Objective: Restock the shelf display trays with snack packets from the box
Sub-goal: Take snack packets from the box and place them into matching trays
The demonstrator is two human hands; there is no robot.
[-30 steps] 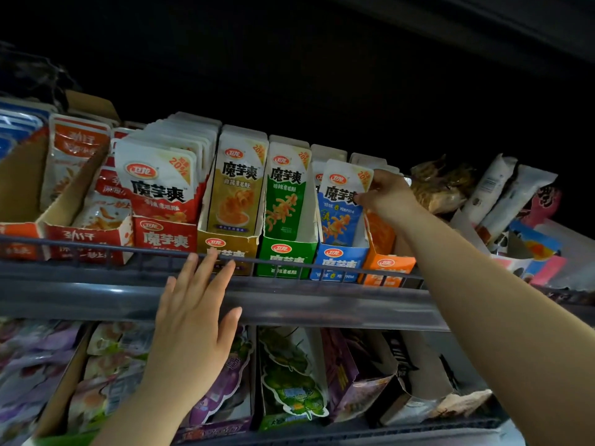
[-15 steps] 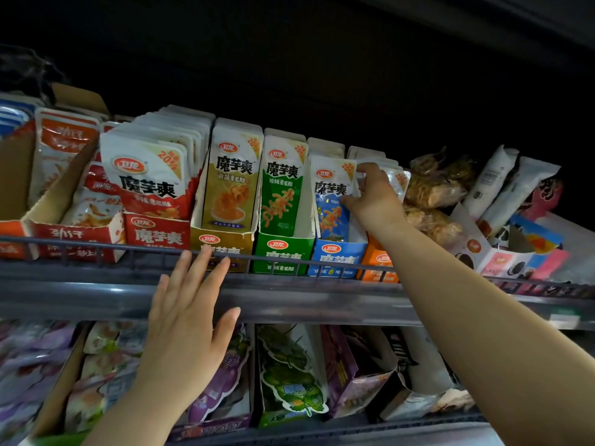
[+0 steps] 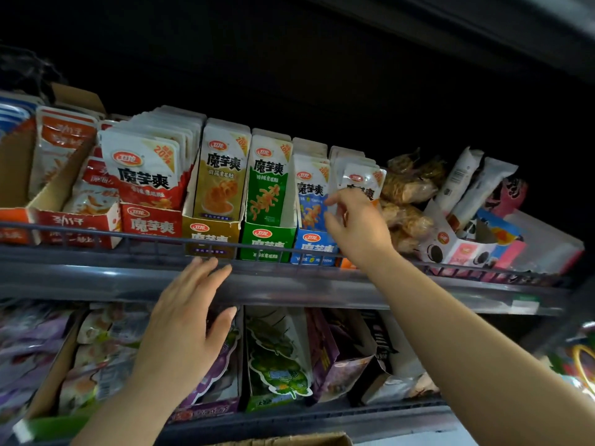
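On the upper shelf (image 3: 289,289) stand display trays of snack packets: red (image 3: 151,225), yellow (image 3: 209,235), green (image 3: 267,243), blue (image 3: 314,249). An orange tray (image 3: 346,263) is mostly hidden behind my right wrist. My right hand (image 3: 357,230) is raised in front of the orange tray's packets (image 3: 360,177), its fingers loosely curled. The index finger and thumb reach toward the edge of the blue packet (image 3: 309,194), and I see nothing gripped. My left hand (image 3: 190,317) lies flat with spread fingers against the shelf's front edge, below the yellow tray.
A wire rail (image 3: 96,235) runs along the upper shelf front. Bagged noodle snacks (image 3: 405,191) and a cookie box (image 3: 463,249) sit to the right of the trays. The lower shelf holds purple packets (image 3: 335,358) and green packets (image 3: 277,365). A cardboard box edge (image 3: 289,441) shows at the bottom.
My right hand has let go of the packet tops and dropped lower in front of the orange tray, fingers loosening. The left hand stays on the shelf edge.
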